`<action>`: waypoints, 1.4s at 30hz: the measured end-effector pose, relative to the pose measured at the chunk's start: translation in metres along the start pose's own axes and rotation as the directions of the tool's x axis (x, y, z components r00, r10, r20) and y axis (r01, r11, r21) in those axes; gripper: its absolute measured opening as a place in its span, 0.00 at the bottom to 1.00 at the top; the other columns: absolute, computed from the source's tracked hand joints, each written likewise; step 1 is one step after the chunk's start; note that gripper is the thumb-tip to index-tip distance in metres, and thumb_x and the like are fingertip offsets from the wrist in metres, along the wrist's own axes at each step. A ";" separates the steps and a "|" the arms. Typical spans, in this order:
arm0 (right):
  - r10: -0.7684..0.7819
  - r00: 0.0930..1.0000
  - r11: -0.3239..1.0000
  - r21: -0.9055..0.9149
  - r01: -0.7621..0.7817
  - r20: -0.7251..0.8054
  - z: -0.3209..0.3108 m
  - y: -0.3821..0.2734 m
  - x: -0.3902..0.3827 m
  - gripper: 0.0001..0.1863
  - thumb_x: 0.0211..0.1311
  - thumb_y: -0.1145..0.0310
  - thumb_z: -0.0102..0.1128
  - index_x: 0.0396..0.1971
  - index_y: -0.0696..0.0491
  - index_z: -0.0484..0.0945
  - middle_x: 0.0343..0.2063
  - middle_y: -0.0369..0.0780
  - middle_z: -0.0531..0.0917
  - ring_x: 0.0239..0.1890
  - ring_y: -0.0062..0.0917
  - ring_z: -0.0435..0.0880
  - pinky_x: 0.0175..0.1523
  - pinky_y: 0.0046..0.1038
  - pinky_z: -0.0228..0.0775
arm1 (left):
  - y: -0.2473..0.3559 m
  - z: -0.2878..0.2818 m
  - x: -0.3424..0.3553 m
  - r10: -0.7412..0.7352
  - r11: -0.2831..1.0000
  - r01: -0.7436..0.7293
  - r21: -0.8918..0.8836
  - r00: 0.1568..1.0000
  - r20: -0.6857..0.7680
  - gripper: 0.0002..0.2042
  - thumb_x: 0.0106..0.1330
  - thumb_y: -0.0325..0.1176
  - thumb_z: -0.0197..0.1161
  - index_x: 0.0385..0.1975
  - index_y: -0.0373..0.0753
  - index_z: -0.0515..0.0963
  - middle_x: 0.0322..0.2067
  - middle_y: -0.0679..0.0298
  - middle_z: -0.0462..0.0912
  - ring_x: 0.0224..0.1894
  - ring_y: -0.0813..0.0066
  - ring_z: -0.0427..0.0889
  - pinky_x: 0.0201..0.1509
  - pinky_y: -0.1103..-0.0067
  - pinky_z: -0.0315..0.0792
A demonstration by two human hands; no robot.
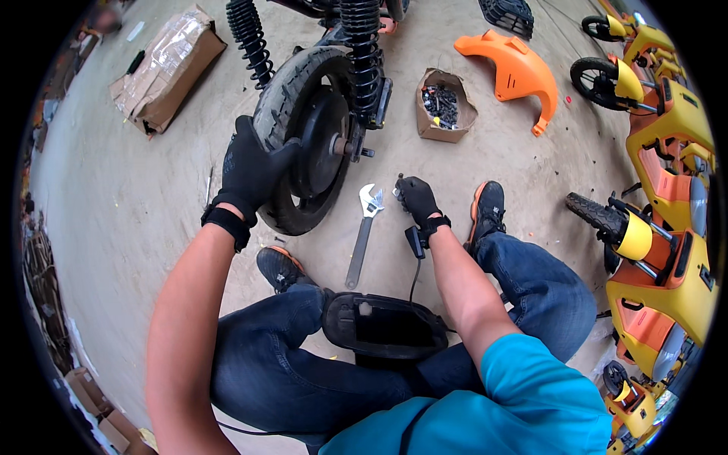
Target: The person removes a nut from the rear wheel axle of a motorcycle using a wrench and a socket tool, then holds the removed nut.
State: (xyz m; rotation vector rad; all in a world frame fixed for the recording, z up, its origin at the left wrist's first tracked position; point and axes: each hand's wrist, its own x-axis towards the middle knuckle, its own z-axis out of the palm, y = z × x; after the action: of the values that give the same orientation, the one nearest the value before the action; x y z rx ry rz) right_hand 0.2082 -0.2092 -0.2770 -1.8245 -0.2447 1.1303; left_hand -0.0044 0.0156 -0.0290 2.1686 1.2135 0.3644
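Observation:
My left hand [254,167], in a black glove, is wrapped round the tyre of a wheel [312,129]. Its thumb lies on the side near the dark hub, its fingers over the tread. The threaded axle [343,146] juts from the hub between two black coil shock absorbers [360,68]. Just right of the wheel, my gloved right hand [418,199] is closed in a pinch on a small metal piece [396,192] whose kind I cannot make out. An adjustable wrench [360,246] lies on the floor between my hands.
A cardboard box [444,129] of bolts and an orange fender [523,72] lie ahead to the right. A taped carton [171,68] lies far left, a thin tool [208,186] left of the wheel. A black tray-like part [383,322] is between my legs. Yellow scooters [667,250] line the right.

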 end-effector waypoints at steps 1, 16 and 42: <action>0.022 1.000 1.000 -0.003 -0.022 0.017 0.005 -0.002 -0.002 0.16 0.63 0.55 0.56 0.28 0.54 0.80 0.20 0.35 0.79 0.19 0.18 0.75 0.25 0.24 0.67 | 0.000 0.000 0.000 -0.004 1.000 0.004 0.007 1.000 -0.002 0.30 0.53 0.48 0.72 0.44 0.31 0.67 0.39 0.44 0.82 0.42 0.53 0.84 0.46 0.65 0.75; -0.056 0.998 0.998 -0.031 0.055 -0.009 0.005 -0.021 -0.005 0.08 0.58 0.67 0.56 0.28 0.57 0.77 0.22 0.38 0.79 0.20 0.21 0.76 0.25 0.25 0.71 | 0.003 -0.008 -0.005 -0.002 0.997 0.005 -0.077 1.000 0.031 0.30 0.51 0.44 0.72 0.43 0.28 0.66 0.39 0.40 0.81 0.43 0.51 0.83 0.47 0.65 0.76; -0.262 0.906 0.724 -0.553 0.412 0.332 -0.084 -0.296 -0.261 0.14 0.67 0.59 0.58 0.40 0.55 0.77 0.29 0.34 0.79 0.28 0.14 0.78 0.35 0.19 0.73 | -0.007 -0.049 -0.032 0.165 0.899 -0.185 0.397 0.983 0.085 0.30 0.56 0.46 0.66 0.54 0.35 0.68 0.51 0.46 0.75 0.50 0.52 0.81 0.51 0.64 0.76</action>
State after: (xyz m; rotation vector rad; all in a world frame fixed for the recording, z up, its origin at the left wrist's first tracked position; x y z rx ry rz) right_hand 0.2139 -0.2540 0.1235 -2.0705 -1.1672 1.0608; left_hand -0.0514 0.0105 0.0062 2.6368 1.1452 0.1374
